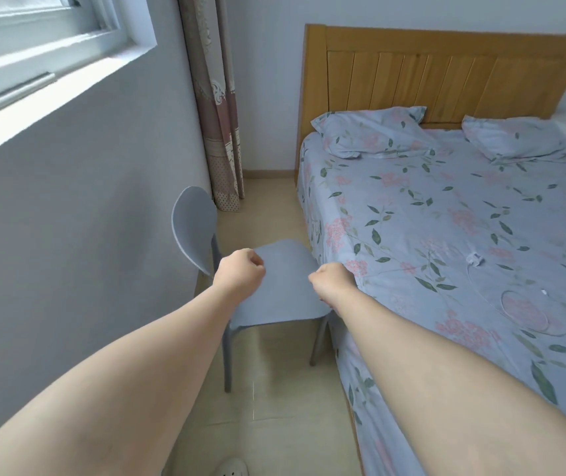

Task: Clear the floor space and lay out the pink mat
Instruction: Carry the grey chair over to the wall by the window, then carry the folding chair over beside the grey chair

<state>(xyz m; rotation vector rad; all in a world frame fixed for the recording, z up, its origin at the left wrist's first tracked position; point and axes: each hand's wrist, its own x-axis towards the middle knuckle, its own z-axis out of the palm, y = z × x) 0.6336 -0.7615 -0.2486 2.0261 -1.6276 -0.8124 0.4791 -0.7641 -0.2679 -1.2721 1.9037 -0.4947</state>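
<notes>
Forearms fill the bottom of the view, both bare and reaching forward and down. White shoe (230,467) pokes in at the bottom edge, on the beige tile floor (274,407).

Left hand (240,271): fingers curled into a fist, nothing visible in it, over the left part of the chair seat. Can't tell if it touches the seat.

Right hand (331,281): also clenched, nothing visible in it, at the seat's right edge, just beside the bed sheet. Contact with the seat edge is unclear from this angle.

Chair (281,293): grey-blue plastic, upright, grey legs on the tiles. It stands in the narrow floor strip between the left wall and the bed (446,218), its rounded backrest on the wall side and the seat's right edge just beside the hanging sheet. It takes up most of the strip's width at that spot.

Bed details:
- blue floral sheet, two matching pillows (371,134) at the wooden headboard (446,70)
- thin white cable (518,329) coiled loosely on the sheet, small white plug at one end

Far end of the strip – patterned curtain (221,125) hanging to the floor in the corner. Window (34,39) sits high on the left wall.
</notes>
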